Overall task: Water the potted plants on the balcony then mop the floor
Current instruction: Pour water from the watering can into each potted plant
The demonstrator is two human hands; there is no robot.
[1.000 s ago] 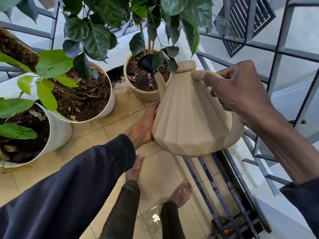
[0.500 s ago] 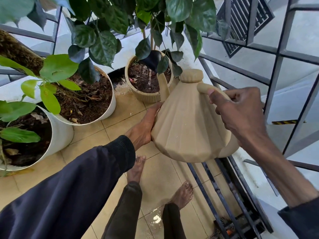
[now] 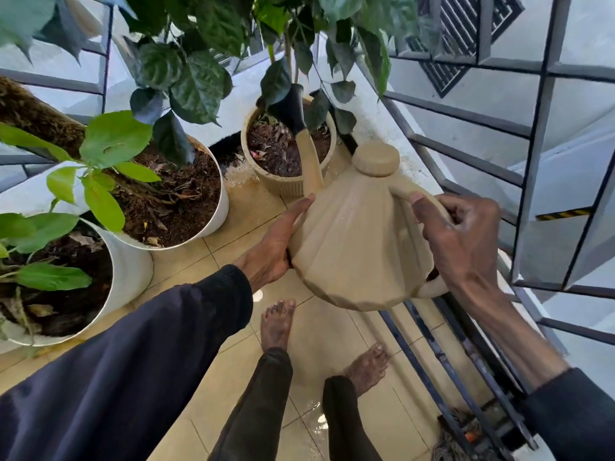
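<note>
- Tiled floor (image 3: 213, 387): wet patches shine beside the ribbed pot and near the bare feet. Mopping has not begun, and no mop is clearly in view.
- Two white pots (image 3: 213, 214) on the left: I cannot tell from their dark soil whether they have been watered.
- Beige watering can (image 3: 359, 247): held in the air above the floor and tipped towards the ribbed beige pot (image 3: 286, 186), with its black rose (image 3: 291, 108) over that pot's soil. Watering looks to be under way.
- Right hand (image 3: 462, 241): fingers wrapped around the can's handle.
- Left hand (image 3: 273, 247): lies flat against the can's side with straight fingers, steadying it.
- Half a second ago a thin stream fell from the rose; none shows now, and the can sits slightly lower.
</note>
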